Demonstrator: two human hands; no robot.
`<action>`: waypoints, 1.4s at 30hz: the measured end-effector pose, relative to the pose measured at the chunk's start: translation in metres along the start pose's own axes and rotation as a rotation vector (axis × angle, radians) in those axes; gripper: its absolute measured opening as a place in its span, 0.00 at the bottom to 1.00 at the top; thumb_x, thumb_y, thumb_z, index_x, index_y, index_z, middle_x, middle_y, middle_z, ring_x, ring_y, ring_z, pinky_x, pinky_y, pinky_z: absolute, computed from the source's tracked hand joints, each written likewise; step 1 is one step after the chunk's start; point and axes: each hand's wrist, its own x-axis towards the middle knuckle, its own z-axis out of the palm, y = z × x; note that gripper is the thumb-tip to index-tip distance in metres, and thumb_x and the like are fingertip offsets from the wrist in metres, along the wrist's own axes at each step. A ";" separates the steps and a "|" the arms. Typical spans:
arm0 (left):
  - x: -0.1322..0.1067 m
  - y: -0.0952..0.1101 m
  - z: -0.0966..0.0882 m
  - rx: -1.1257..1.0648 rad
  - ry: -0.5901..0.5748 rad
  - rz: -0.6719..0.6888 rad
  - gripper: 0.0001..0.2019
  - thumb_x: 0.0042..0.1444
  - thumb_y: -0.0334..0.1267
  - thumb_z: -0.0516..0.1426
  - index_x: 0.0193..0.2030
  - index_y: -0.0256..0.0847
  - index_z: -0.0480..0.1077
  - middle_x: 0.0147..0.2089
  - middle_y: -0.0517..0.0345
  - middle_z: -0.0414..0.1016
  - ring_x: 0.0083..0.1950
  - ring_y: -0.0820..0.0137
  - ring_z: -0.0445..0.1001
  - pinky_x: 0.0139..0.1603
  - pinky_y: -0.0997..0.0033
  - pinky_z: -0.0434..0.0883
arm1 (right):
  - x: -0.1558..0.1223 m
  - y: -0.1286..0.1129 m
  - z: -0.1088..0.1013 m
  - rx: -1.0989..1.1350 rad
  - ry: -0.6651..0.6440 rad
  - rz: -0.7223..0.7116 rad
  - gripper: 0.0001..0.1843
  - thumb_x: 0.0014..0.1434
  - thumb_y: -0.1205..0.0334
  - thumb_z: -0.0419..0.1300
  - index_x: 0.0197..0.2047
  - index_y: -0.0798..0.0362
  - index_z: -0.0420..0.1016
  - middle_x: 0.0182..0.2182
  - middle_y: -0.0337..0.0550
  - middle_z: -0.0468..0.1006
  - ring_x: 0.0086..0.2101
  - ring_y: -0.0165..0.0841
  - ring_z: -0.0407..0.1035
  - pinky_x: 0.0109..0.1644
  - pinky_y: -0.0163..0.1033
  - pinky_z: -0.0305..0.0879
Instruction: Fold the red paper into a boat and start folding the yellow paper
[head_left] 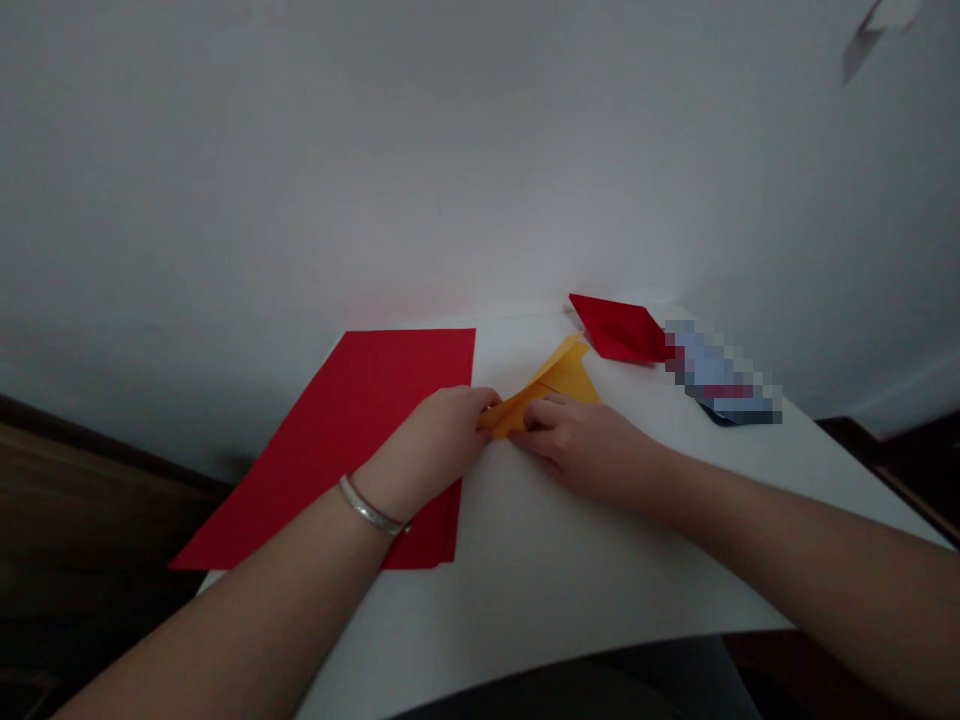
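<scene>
A folded piece of yellow paper (566, 375) lies on the white table, one flap raised along its left side. My left hand (450, 425) pinches its near left corner between thumb and fingers. My right hand (581, 435) is closed at the paper's near edge, its bent fingers gripping the fold there. Both hands are side by side with fingertips close together. Under my left hand and wrist spreads a stack of red paper sheets (360, 400). Parts of the yellow paper are hidden behind my fingers.
Behind the yellow paper sits a folded red paper shape (619, 330). To its right lies a blurred-out flat object, likely a phone (724, 385), with a dark edge. The white table (570, 570) meets a pale wall (450, 170) at the back. Brown wooden furniture (90, 490) stands at left.
</scene>
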 end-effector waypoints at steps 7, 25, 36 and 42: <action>0.000 0.001 -0.001 0.013 -0.004 -0.028 0.13 0.52 0.27 0.54 0.42 0.40 0.74 0.38 0.54 0.79 0.36 0.67 0.75 0.38 0.70 0.68 | -0.005 0.003 -0.006 0.083 -0.021 0.017 0.14 0.63 0.67 0.52 0.44 0.52 0.79 0.38 0.48 0.75 0.39 0.37 0.68 0.41 0.42 0.66; -0.007 0.003 0.001 0.142 0.016 0.042 0.12 0.57 0.27 0.50 0.42 0.39 0.73 0.37 0.53 0.77 0.37 0.65 0.75 0.39 0.69 0.69 | -0.006 0.003 -0.013 0.109 -0.052 -0.001 0.15 0.61 0.69 0.53 0.46 0.53 0.79 0.41 0.50 0.76 0.41 0.39 0.70 0.45 0.44 0.67; -0.034 0.021 0.006 0.335 0.001 0.252 0.11 0.59 0.25 0.49 0.39 0.35 0.73 0.39 0.48 0.73 0.38 0.64 0.74 0.42 0.64 0.72 | -0.017 0.015 -0.023 -0.011 -0.013 0.051 0.12 0.63 0.61 0.53 0.39 0.50 0.79 0.39 0.42 0.81 0.37 0.36 0.74 0.36 0.38 0.64; -0.037 0.019 0.013 0.342 0.057 0.301 0.13 0.61 0.40 0.53 0.44 0.32 0.71 0.42 0.46 0.73 0.43 0.58 0.72 0.46 0.55 0.73 | -0.014 0.015 -0.030 -0.313 0.077 0.632 0.17 0.64 0.54 0.48 0.39 0.52 0.75 0.31 0.47 0.81 0.29 0.40 0.74 0.26 0.39 0.57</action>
